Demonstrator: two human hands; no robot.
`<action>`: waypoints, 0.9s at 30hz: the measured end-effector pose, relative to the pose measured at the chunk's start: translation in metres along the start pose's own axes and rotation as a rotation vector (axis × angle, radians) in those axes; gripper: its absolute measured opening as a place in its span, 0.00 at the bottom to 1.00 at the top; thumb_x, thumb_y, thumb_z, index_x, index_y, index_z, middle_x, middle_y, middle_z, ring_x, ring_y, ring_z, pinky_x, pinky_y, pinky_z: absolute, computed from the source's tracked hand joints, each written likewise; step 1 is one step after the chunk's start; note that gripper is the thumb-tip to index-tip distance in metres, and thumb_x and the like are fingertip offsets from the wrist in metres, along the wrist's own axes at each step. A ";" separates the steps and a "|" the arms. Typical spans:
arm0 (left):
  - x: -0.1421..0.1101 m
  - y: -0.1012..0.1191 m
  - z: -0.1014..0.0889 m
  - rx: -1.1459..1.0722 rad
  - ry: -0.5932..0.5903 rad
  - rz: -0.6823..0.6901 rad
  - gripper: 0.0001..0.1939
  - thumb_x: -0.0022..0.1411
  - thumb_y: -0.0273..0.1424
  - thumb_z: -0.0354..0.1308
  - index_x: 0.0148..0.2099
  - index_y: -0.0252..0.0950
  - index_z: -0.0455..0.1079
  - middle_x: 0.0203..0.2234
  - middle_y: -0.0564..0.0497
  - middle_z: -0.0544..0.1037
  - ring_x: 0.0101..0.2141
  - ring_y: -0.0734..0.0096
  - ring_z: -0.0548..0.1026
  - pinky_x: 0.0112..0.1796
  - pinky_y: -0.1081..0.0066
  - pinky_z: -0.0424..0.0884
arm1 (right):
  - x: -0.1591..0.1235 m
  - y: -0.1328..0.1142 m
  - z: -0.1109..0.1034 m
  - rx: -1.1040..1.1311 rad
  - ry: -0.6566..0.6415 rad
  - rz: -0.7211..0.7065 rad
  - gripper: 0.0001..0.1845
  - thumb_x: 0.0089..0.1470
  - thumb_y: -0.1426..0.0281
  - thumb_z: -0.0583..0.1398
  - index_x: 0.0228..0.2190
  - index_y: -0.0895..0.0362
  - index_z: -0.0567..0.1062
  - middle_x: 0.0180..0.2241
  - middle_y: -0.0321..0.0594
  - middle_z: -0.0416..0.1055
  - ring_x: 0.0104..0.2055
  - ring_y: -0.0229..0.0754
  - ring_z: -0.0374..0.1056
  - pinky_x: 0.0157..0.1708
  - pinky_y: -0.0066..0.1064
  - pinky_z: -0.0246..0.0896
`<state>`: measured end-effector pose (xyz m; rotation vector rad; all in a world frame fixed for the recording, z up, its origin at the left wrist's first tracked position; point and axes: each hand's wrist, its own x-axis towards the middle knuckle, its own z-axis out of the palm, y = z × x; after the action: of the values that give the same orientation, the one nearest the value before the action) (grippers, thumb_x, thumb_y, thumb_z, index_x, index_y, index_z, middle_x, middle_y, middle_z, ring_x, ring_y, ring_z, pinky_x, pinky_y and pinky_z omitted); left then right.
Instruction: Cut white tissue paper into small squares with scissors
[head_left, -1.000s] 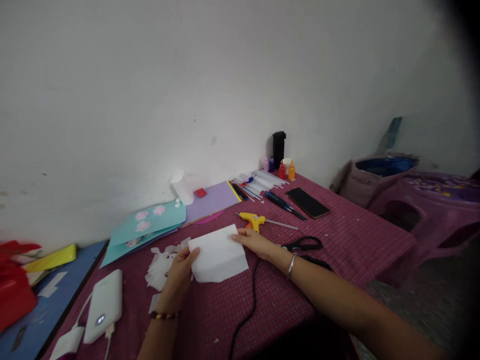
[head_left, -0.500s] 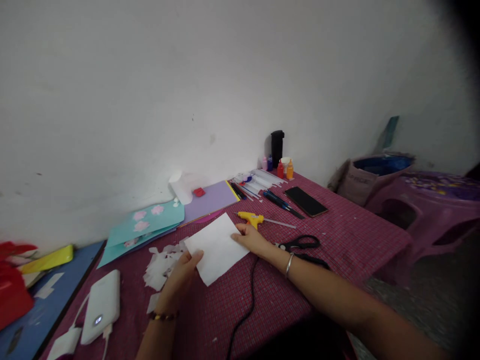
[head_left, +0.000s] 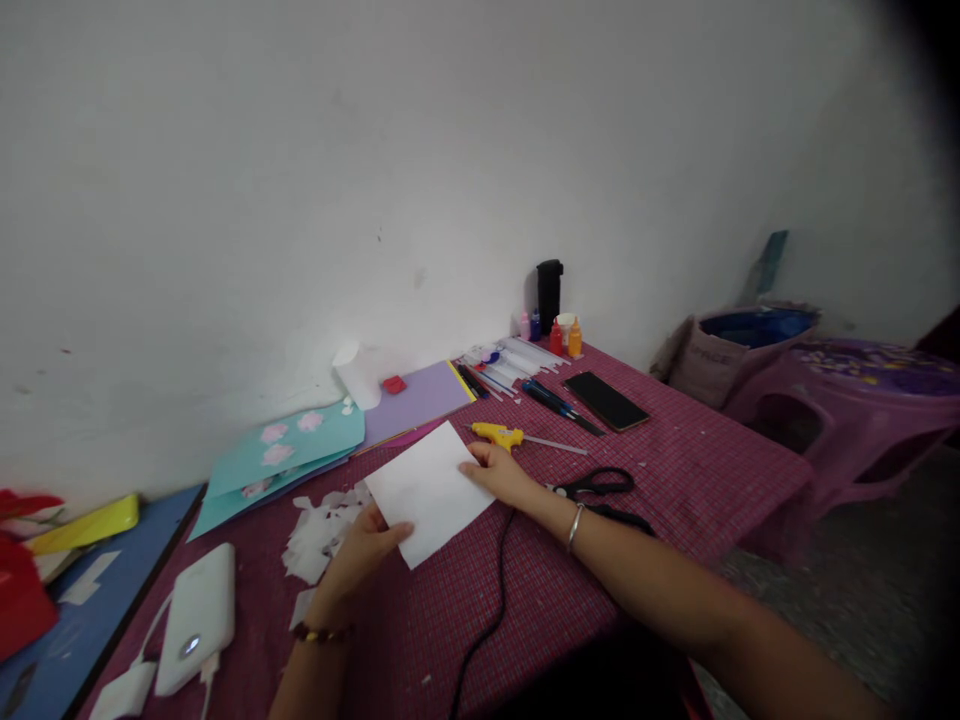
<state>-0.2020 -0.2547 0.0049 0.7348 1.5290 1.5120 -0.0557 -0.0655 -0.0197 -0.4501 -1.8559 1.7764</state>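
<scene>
A square sheet of white paper [head_left: 429, 490] is held between my two hands over the table. My left hand [head_left: 369, 548] grips its lower left edge, thumb on top and fingers underneath. At the right edge my right hand [head_left: 501, 474] pinches it the same way. White paper scraps [head_left: 321, 532] lie beside my left hand. Just beyond my right hand rests a yellow hot glue gun [head_left: 498, 435] with a glue stick in its back. Black-handled scissors [head_left: 600, 482] lie close to my right wrist, partly hidden by the forearm.
A white power bank [head_left: 198, 618] with cables stands left. Along the wall are a teal card with pink flowers [head_left: 330, 432], a purple sheet [head_left: 420, 402], pens, and small paint bottles [head_left: 574, 340]. A phone [head_left: 606, 401] and a blue cutter [head_left: 551, 398] lie right; a pink stool [head_left: 840, 420] stands beyond.
My left thumb has shifted slightly to the right along the paper. Both hands still hold the sheet, and the whole view has moved a little.
</scene>
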 end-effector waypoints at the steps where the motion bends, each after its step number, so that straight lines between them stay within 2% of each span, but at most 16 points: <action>1: 0.000 0.000 0.000 -0.001 -0.001 0.001 0.22 0.42 0.29 0.71 0.42 0.33 0.74 0.35 0.44 0.82 0.35 0.55 0.79 0.39 0.61 0.73 | 0.000 -0.002 0.000 -0.009 0.004 -0.013 0.14 0.44 0.60 0.62 0.23 0.56 0.66 0.20 0.30 0.61 0.23 0.34 0.54 0.21 0.26 0.46; 13: 0.000 0.000 0.000 -0.007 0.021 -0.006 0.23 0.39 0.30 0.72 0.42 0.32 0.75 0.37 0.41 0.82 0.36 0.53 0.79 0.38 0.61 0.73 | 0.000 -0.005 -0.002 -0.088 0.025 -0.072 0.12 0.47 0.62 0.60 0.21 0.56 0.65 0.20 0.29 0.57 0.23 0.34 0.51 0.22 0.26 0.44; 20: 0.000 0.000 0.001 -0.003 0.025 -0.008 0.23 0.40 0.29 0.71 0.41 0.31 0.75 0.34 0.42 0.82 0.33 0.56 0.79 0.36 0.63 0.74 | 0.000 -0.004 -0.003 -0.126 0.025 -0.094 0.14 0.48 0.61 0.58 0.21 0.55 0.63 0.20 0.29 0.55 0.23 0.34 0.50 0.22 0.26 0.43; 27: 0.000 -0.001 0.000 0.005 0.022 -0.003 0.22 0.41 0.29 0.71 0.42 0.32 0.75 0.35 0.42 0.82 0.35 0.57 0.79 0.38 0.63 0.74 | -0.001 -0.001 -0.003 -0.169 0.022 -0.121 0.13 0.49 0.61 0.57 0.21 0.56 0.63 0.20 0.29 0.54 0.23 0.33 0.50 0.21 0.26 0.43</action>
<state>-0.2021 -0.2550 0.0038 0.7208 1.5503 1.5195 -0.0530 -0.0634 -0.0184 -0.4084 -1.9828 1.5370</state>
